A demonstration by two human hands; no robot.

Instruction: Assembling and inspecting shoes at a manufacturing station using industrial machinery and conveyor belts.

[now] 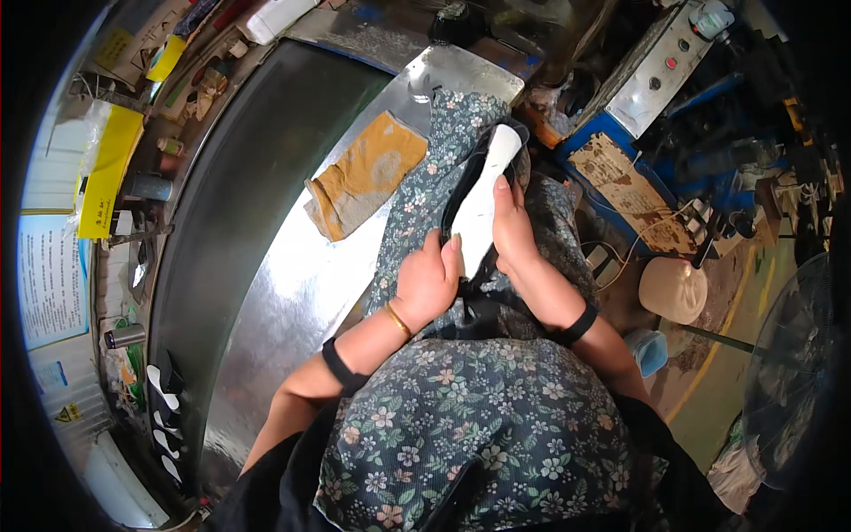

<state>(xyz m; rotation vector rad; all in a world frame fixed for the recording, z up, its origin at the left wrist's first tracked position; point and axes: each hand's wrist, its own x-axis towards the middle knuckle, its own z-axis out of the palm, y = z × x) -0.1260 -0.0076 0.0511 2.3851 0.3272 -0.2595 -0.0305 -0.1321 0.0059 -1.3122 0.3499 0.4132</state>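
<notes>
Between my two hands, over my lap, is a black shoe upper (pixel 465 180) with its white, sole-shaped bottom (pixel 480 208) facing up. It lies tilted, the narrower end pointing away from me and to the right. My left hand (pixel 425 282) grips its near left edge, thumb against the white surface. My right hand (pixel 516 229) wraps the right side, thumb lying on the white bottom and fingers hidden beneath. Under the shoe, a dark flowered apron (pixel 474 417) covers my lap, and flowered cloth (pixel 412 199) spreads over the metal table.
A mustard cloth (pixel 365 176) lies on the shiny metal table (pixel 284 275). Beside it runs a dark conveyor belt (pixel 239 151). Several black-and-white shoe pieces (pixel 164 421) rest at far left. To the right are a blue machine (pixel 612 133), a pale jug (pixel 674 290) and a fan (pixel 789 372).
</notes>
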